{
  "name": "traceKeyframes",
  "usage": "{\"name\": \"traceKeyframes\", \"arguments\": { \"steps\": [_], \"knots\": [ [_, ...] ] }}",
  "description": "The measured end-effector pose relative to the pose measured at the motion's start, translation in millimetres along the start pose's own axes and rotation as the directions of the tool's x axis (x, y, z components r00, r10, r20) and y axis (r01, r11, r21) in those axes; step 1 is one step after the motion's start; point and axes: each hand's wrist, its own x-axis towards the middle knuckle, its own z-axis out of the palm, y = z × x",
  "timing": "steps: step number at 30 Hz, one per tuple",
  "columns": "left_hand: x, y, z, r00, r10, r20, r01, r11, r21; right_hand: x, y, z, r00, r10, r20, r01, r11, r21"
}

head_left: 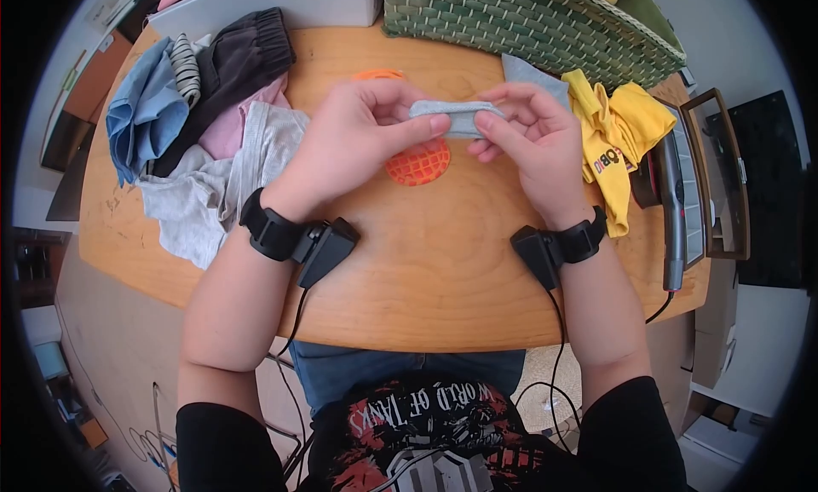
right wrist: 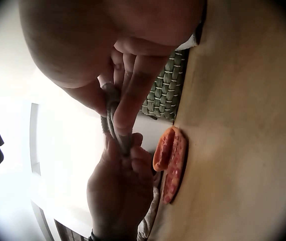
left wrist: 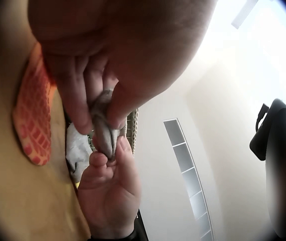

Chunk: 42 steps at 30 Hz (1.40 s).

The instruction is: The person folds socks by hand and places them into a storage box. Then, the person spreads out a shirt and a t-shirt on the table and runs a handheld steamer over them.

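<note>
A light grey sock (head_left: 460, 117), folded into a short thick strip, is held above the table between both hands. My left hand (head_left: 349, 138) pinches its left end with the thumb on the near side. At the other end my right hand (head_left: 545, 147) pinches it the same way. Both wrist views show the grey sock (left wrist: 102, 113) squeezed between thumbs and fingers, its layers pressed together. Below the hands lies an orange sock (head_left: 419, 164) with a red grid pattern, partly hidden by the left hand. Its folded-over end (right wrist: 164, 150) shows in the right wrist view.
Heaped clothes lie at the left: grey garment (head_left: 183, 215), dark trousers (head_left: 239, 49), blue cloth (head_left: 149, 100). A green woven basket (head_left: 511, 32) and white box (head_left: 298, 5) stand at the back. At the right are a yellow garment (head_left: 630, 121) and a corded grey appliance (head_left: 673, 236).
</note>
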Motion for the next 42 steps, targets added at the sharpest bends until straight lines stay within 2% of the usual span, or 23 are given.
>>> {"name": "traceKeyframes", "arguments": {
  "steps": [1,3,5,6,7,11,12,14,15,20,22,23,25,29,31,32,34,35,37,39,42],
  "knots": [
    [-0.1,0.3,-0.9,0.995,-0.088,0.056,0.093,0.991,-0.096,0.7,0.9,-0.5,1.000,-0.001,0.000,0.001,1.000,0.000],
    [-2.5,4.4,-0.8,0.993,-0.094,0.077,0.104,0.984,-0.147,2.5,4.0,-1.4,0.998,-0.028,0.064,0.026,0.999,0.033],
    [-4.0,5.0,2.4,0.990,-0.098,0.100,0.117,0.973,-0.198,2.0,1.4,0.3,0.998,0.000,0.062,-0.003,0.999,0.048],
    [-3.9,3.1,5.5,0.995,0.094,0.024,-0.094,0.995,0.021,2.2,0.1,1.0,0.998,0.031,0.063,-0.035,0.997,0.064],
    [-3.9,2.6,7.5,0.955,0.295,-0.006,-0.284,0.925,0.250,3.1,0.5,0.8,0.998,0.028,0.061,-0.032,0.998,0.063],
    [-7.2,6.5,7.1,0.967,0.255,0.012,-0.249,0.935,0.252,3.9,1.6,0.3,0.994,0.093,0.051,-0.098,0.988,0.120],
    [-4.4,-0.2,6.9,0.960,0.278,-0.024,-0.266,0.938,0.225,3.0,1.1,0.5,0.992,0.111,0.067,-0.120,0.982,0.149],
    [-3.7,-4.3,6.8,0.953,0.298,-0.062,-0.281,0.939,0.197,1.1,1.1,5.1,0.996,0.064,0.058,-0.070,0.991,0.115],
    [-4.2,-3.6,6.6,0.963,0.265,-0.049,-0.252,0.950,0.187,0.6,1.4,6.8,0.999,0.015,0.052,-0.019,0.997,0.081],
    [-6.2,4.7,3.7,0.989,0.142,0.039,-0.147,0.970,0.193,1.0,2.5,4.1,0.999,0.018,0.049,-0.022,0.996,0.082],
    [-5.0,4.1,1.8,0.995,0.046,0.089,-0.057,0.990,0.129,1.0,3.0,0.7,0.999,0.024,0.042,-0.026,0.998,0.063],
    [-4.8,3.9,1.7,0.995,0.046,0.088,-0.057,0.990,0.129,1.3,3.1,-1.2,0.999,0.019,0.035,-0.021,0.999,0.043],
    [-4.3,3.8,2.0,0.993,-0.008,0.114,0.011,0.999,-0.030,2.3,3.7,-2.2,0.999,0.015,0.029,-0.015,1.000,0.023],
    [-3.7,1.3,1.7,0.989,-0.062,0.136,0.071,0.995,-0.063,4.9,3.9,-1.5,0.997,0.063,0.047,-0.065,0.997,0.051],
    [-4.0,-3.3,2.2,0.991,0.089,0.098,-0.092,0.995,0.024,5.8,4.6,-0.3,0.994,0.095,0.051,-0.098,0.993,0.065],
    [-3.9,-3.3,2.1,0.991,0.089,0.098,-0.092,0.995,0.024,6.2,6.0,1.0,0.993,0.118,0.020,-0.120,0.990,0.072],
    [-3.7,-3.6,1.6,0.964,0.258,0.062,-0.265,0.921,0.286,6.0,6.1,0.5,0.990,0.144,-0.013,-0.142,0.987,0.080],
    [-3.9,-3.2,0.5,0.964,0.256,0.063,-0.264,0.921,0.286,5.6,4.4,-1.1,0.982,0.189,-0.016,-0.189,0.982,0.019],
    [-4.6,-1.7,-2.2,0.991,0.127,0.046,-0.135,0.914,0.384,5.1,3.7,-2.0,0.972,0.235,-0.023,-0.236,0.971,-0.042],
    [-6.4,-2.5,-0.8,0.990,0.135,0.043,-0.141,0.905,0.400,4.4,4.3,-1.4,0.981,0.193,-0.036,-0.196,0.964,-0.181],
    [-7.2,2.4,-0.1,0.993,0.113,0.037,-0.118,0.908,0.401,4.6,4.5,-4.0,0.978,0.210,-0.005,-0.203,0.941,-0.270]
  ]
}}
